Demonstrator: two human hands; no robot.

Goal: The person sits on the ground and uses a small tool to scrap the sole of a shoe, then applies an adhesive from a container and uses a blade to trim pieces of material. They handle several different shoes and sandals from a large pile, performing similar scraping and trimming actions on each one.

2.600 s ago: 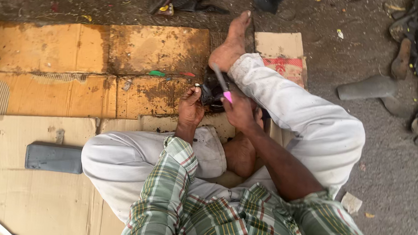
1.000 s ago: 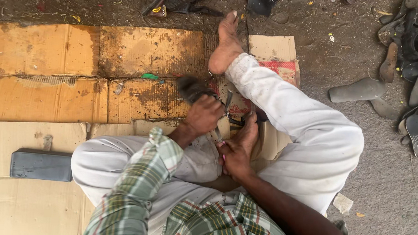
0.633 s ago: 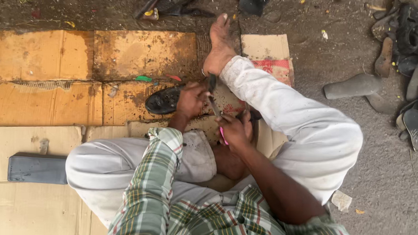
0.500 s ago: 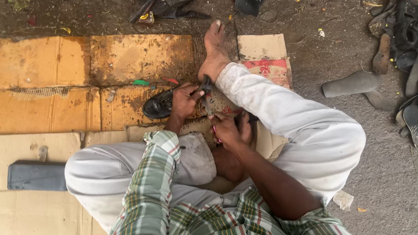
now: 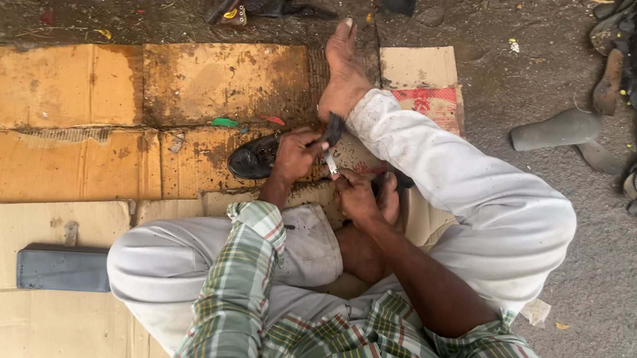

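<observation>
Shoe (image 5: 256,156), black, lies on stained cardboard sheet (image 5: 192,100) on ground, near sheet's right edge, just beside bare foot (image 5: 343,75). Left hand (image 5: 296,154) rests on shoe's heel end, fingers clenched around it. Right hand (image 5: 357,195) close beside, fingers pinching small blade-like tool (image 5: 331,163); tip points toward shoe. Work looks mid-way: shoe held steady, tool at seam or sole edge; repair itself too small to judge. Grey block (image 5: 63,269) sits untouched toward cardboard's left edge.

The left hand (image 5: 296,154) is holding a black shoe (image 5: 256,157) on the cardboard (image 5: 82,123), while the right hand (image 5: 356,195) is gripping a small blade (image 5: 331,163).
</observation>
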